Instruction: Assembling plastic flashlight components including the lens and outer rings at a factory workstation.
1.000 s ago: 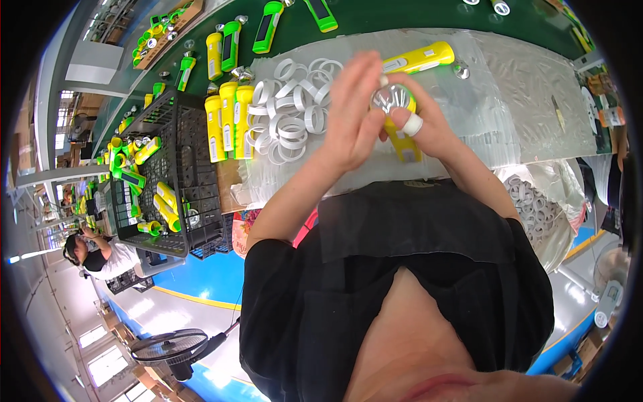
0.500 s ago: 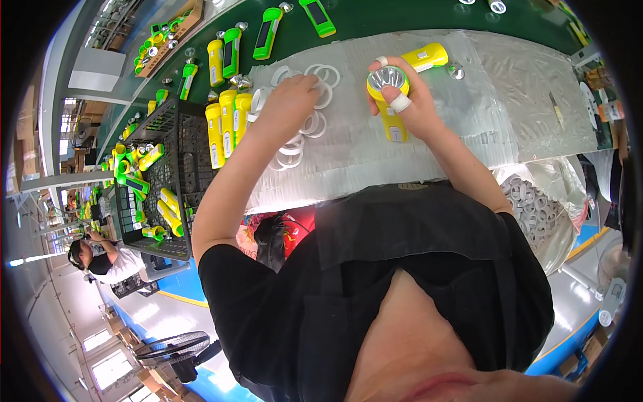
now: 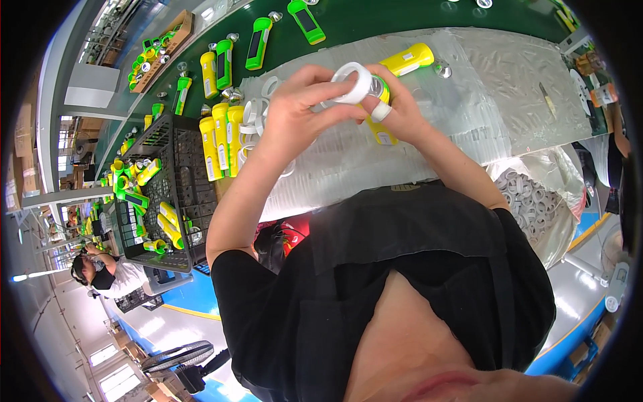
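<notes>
My left hand [image 3: 292, 108] pinches a white plastic ring [image 3: 362, 83] between thumb and fingers. It holds the ring at the head of a yellow flashlight [image 3: 386, 136], partly in front of it; whether the two touch, I cannot tell. The flashlight is gripped in my right hand [image 3: 404, 115], which has white tape on its thumb. Just beyond lies another yellow flashlight [image 3: 410, 59], with a loose shiny reflector [image 3: 442, 69] by its end. More white rings [image 3: 251, 115] sit left of centre, partly behind my left hand and forearm. Several yellow flashlights [image 3: 222, 139] are lined up beside them.
Green flashlights [image 3: 258, 44] lie along the far green tabletop. A black crate [image 3: 183, 151] with flashlights stands at left, a cardboard tray [image 3: 188, 27] behind it. On the right are a knife [image 3: 548, 98] and a sack of rings [image 3: 569, 175]. A co-worker [image 3: 120, 275] sits far left.
My left hand has come right from the scattered rings with one white ring in its fingers, up to the flashlight's head. The right hand still grips the flashlight, now slightly further left.
</notes>
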The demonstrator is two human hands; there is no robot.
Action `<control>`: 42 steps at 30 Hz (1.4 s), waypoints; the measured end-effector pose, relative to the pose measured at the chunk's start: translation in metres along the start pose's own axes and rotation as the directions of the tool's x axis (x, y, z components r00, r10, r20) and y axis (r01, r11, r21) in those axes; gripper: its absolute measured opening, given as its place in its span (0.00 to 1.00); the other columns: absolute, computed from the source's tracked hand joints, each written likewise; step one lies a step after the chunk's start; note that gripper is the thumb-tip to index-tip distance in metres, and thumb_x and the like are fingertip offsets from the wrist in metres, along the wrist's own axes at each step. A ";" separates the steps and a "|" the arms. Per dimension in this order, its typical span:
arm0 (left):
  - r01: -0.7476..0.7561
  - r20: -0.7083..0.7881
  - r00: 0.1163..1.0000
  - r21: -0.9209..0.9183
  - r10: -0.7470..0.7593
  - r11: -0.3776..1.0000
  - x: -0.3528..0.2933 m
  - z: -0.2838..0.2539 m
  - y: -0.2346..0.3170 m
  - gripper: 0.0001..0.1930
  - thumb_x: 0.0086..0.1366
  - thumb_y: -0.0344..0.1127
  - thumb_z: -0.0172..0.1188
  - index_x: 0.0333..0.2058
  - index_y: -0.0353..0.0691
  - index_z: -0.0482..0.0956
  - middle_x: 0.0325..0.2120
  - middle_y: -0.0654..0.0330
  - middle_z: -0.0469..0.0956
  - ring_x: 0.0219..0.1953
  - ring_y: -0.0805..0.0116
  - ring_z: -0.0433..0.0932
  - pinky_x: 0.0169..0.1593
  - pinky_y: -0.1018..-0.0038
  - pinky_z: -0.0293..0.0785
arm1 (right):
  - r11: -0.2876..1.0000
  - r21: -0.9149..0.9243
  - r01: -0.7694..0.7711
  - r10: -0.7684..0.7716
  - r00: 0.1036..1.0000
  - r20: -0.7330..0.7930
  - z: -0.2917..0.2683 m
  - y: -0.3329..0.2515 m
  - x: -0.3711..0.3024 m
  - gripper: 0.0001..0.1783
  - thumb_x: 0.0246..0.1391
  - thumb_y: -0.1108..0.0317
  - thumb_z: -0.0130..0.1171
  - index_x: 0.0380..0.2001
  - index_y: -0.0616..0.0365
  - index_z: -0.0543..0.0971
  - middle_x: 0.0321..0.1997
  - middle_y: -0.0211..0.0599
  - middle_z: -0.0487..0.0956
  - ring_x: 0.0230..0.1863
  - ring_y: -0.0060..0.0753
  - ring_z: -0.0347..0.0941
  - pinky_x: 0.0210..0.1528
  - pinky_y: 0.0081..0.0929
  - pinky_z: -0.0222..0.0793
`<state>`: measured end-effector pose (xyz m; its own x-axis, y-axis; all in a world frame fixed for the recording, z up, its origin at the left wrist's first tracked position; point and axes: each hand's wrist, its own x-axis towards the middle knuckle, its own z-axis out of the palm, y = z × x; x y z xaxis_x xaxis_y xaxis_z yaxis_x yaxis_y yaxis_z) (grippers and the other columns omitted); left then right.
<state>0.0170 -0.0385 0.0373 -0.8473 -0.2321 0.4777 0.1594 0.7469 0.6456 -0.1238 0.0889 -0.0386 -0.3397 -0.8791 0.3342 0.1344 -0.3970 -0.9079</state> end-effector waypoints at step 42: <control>-0.058 -0.056 0.997 0.024 0.060 0.998 0.022 0.066 0.006 0.21 0.46 0.36 0.75 0.37 0.43 0.75 0.31 0.59 0.79 0.34 0.60 0.79 0.33 0.67 0.75 | -0.017 -0.999 0.031 0.352 0.936 0.023 -0.036 -0.126 0.040 0.39 0.36 0.35 0.66 0.31 0.68 0.77 0.30 0.46 0.78 0.29 0.41 0.74 0.32 0.33 0.71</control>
<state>-0.0339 0.0021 0.0120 -0.8068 -0.2214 0.5478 0.1967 0.7737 0.6023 -0.1876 0.1133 0.0796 -0.2496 -0.9684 -0.0008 -0.9430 0.2432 -0.2270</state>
